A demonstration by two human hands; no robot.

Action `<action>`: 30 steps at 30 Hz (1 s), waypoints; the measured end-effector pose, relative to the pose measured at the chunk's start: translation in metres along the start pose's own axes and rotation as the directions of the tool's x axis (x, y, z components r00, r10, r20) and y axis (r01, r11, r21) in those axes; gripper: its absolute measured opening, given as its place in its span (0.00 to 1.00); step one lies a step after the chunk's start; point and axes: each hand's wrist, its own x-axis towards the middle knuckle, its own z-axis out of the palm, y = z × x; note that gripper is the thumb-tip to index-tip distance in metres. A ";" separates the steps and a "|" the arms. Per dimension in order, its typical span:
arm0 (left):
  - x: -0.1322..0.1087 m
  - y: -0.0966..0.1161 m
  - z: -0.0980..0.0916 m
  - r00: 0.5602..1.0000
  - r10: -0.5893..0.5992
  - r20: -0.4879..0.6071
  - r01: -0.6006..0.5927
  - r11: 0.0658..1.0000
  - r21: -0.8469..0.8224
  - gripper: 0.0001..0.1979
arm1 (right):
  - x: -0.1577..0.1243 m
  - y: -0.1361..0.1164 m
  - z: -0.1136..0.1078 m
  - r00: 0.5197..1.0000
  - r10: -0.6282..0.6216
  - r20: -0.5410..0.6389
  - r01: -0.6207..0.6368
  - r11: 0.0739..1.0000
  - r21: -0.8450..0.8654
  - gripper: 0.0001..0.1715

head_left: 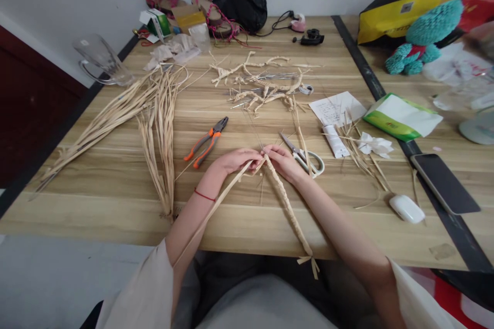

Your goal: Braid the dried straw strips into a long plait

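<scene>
My left hand (243, 160) is closed, its fingertips pinching a long pale straw strip (222, 197) that trails back over my forearm. Right beside it, my right hand (284, 162) is closed round the upper end of a straw-wrapped stem (287, 205). The stem slants down past the table's front edge and ends in loose tails. Both sets of fingertips meet where strip and stem come together, and the exact grip there is partly hidden. Scissors (304, 157) with pale handles lie just beyond my right hand. Orange-handled pliers (208, 141) rest to the left of my left hand.
Bundles of straw (164, 133) spread on the left near a glass mug (102, 59). Several finished-looking wrapped branches (266, 90) lie farther back. On the right are a paper note (337, 108), a white tube (335, 141), a tissue pack (401, 115), a mouse (407, 208) and a phone (445, 182).
</scene>
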 end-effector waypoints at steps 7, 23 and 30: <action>0.002 -0.002 0.003 0.999 0.023 -0.046 -0.026 0.998 -0.063 0.12 | 0.000 -0.002 0.003 0.996 -0.034 -0.082 0.037 0.999 0.033 0.12; 0.003 -0.006 0.000 0.998 0.050 -0.025 -0.053 0.992 -0.114 0.10 | -0.001 -0.001 0.004 0.998 -0.035 -0.049 0.037 0.998 0.049 0.11; 0.010 -0.011 0.004 0.991 0.083 -0.103 -0.097 0.986 -0.134 0.10 | 0.000 -0.003 0.006 0.991 -0.053 -0.119 0.058 0.998 0.038 0.12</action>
